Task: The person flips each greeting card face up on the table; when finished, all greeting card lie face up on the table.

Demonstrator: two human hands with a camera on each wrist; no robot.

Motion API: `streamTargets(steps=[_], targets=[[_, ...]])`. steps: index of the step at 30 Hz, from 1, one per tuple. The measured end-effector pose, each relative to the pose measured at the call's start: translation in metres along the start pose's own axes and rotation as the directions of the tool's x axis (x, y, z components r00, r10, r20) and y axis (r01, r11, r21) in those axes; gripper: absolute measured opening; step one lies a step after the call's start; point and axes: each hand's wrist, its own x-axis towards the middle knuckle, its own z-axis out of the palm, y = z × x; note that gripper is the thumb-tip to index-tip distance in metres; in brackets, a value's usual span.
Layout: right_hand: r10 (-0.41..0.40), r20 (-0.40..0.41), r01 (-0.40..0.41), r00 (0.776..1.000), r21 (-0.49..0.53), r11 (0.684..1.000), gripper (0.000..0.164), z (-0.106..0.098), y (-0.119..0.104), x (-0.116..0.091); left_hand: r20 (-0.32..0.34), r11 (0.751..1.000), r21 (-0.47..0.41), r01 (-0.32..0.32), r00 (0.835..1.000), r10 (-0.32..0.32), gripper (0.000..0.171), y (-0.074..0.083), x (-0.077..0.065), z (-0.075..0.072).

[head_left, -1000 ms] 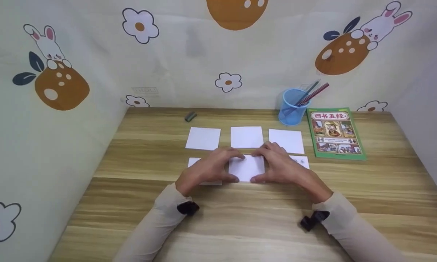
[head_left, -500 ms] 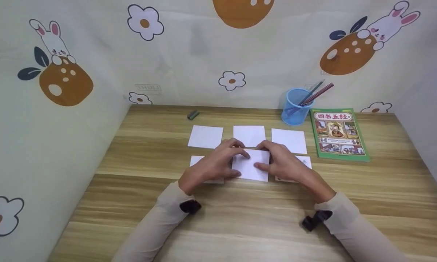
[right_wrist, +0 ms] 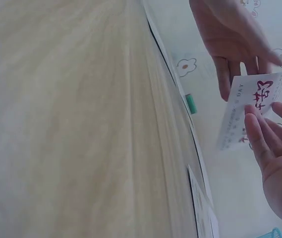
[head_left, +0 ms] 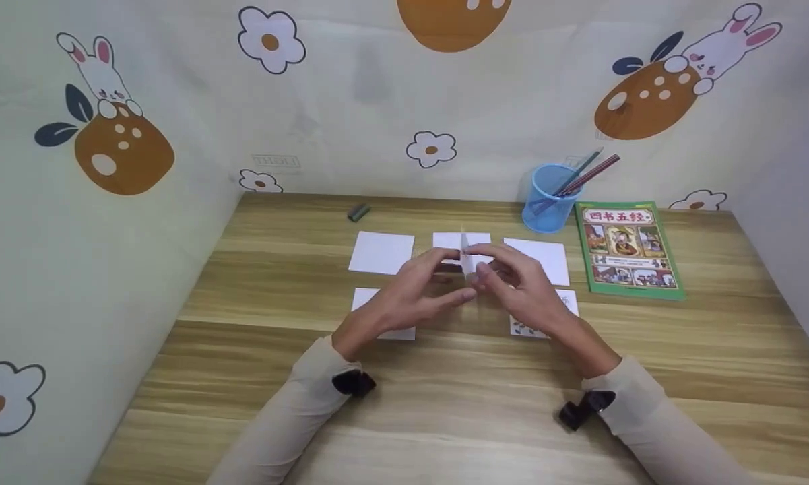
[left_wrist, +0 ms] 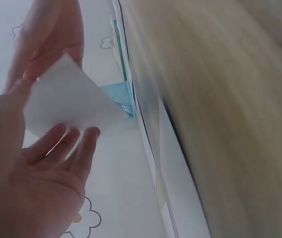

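Observation:
A white card [head_left: 467, 259] stands upright, almost edge-on in the head view, between my two hands above the middle of the table. Its blank side [left_wrist: 74, 101] faces my left hand [head_left: 424, 286], whose fingers lie against it while the thumb is at its near edge. Red characters and small lettering cover the printed side [right_wrist: 237, 111], where my right hand [head_left: 522, 286] has its fingertips and thumb on the card. A blank card [head_left: 365, 296] lies partly hidden under the left hand; a printed card [head_left: 527, 329] shows below the right hand.
Behind the hands lies a row of blank cards: a left one [head_left: 382, 253], a middle one [head_left: 444, 240] and a right one [head_left: 545, 259]. Farther back are a small dark green block [head_left: 358, 213], a blue pen cup [head_left: 549, 209] with pencils, and a green-bordered book [head_left: 630, 249].
The card lay flat on the table, blank side up, then tilted between the fingers. Both hands have lifted it and turned it upright, edge-on to the head view.

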Motion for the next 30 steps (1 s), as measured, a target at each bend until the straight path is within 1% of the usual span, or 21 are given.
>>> streamTargets(steps=[2, 4, 6, 8, 11, 14, 18, 20, 23, 25, 27, 29, 30], targets=[[-0.024, 0.007, 0.025, 1.0, -0.028, 0.999, 0.034, 0.0, 0.0, 0.0, 0.007, 0.997, -0.07, 0.036, 0.999, -0.035, 0.064, 0.0, 0.0, 0.001], [-0.031, 0.007, 0.032, 0.999, -0.078, 0.996, 0.035, 0.001, 0.0, 0.0, 0.019, 0.989, -0.131, 0.065, 0.998, -0.063, 0.061, 0.001, 0.001, 0.002], [-0.025, 0.009, 0.026, 1.0, -0.122, 0.992, 0.036, 0.001, -0.002, 0.0, 0.032, 0.982, -0.172, 0.079, 0.997, -0.075, 0.056, 0.0, 0.001, 0.003], [-0.013, 0.008, 0.014, 1.0, -0.16, 0.987, 0.037, 0.001, -0.003, 0.001, 0.037, 0.981, -0.175, 0.083, 0.996, -0.078, 0.053, -0.001, 0.001, 0.003], [0.001, -0.018, -0.005, 1.0, -0.205, 0.979, 0.042, 0.001, -0.003, 0.001, 0.03, 0.986, -0.139, 0.094, 0.995, -0.09, 0.054, -0.005, 0.0, 0.001], [0.009, -0.059, -0.023, 0.998, -0.23, 0.973, 0.053, 0.0, 0.001, 0.002, 0.021, 0.986, -0.123, 0.117, 0.993, -0.115, 0.056, -0.007, 0.0, 0.0], [0.035, -0.095, -0.059, 0.995, -0.263, 0.963, 0.072, -0.001, 0.004, 0.002, -0.001, 0.981, -0.142, 0.131, 0.991, -0.133, 0.064, -0.008, 0.0, -0.002], [0.061, -0.106, -0.089, 0.992, -0.284, 0.955, 0.075, -0.003, 0.004, 0.002, -0.029, 0.978, -0.164, 0.125, 0.991, -0.131, 0.067, -0.008, 0.001, -0.002], [0.117, -0.119, -0.149, 0.986, -0.311, 0.939, 0.071, -0.004, 0.004, 0.002, -0.086, 0.977, -0.19, 0.101, 0.989, -0.119, 0.064, -0.009, 0.001, -0.002], [0.158, -0.13, -0.193, 0.979, -0.336, 0.922, 0.063, -0.006, 0.003, 0.002, -0.127, 0.974, -0.21, 0.086, 0.985, -0.114, 0.06, -0.01, 0.002, -0.002], [0.201, -0.147, -0.242, 0.969, -0.365, 0.899, 0.054, -0.007, 0.003, 0.003, -0.151, 0.967, -0.242, 0.083, 0.981, -0.122, 0.059, -0.009, 0.002, -0.003], [0.238, -0.163, -0.284, 0.958, -0.392, 0.875, 0.047, -0.008, 0.002, 0.002, -0.158, 0.948, -0.306, 0.089, 0.977, -0.143, 0.062, -0.008, 0.003, -0.003], [0.255, -0.17, -0.303, 0.952, -0.4, 0.865, 0.045, -0.008, 0.002, 0.002, -0.158, 0.933, -0.346, 0.093, 0.975, -0.156, 0.063, -0.007, 0.003, -0.004]])
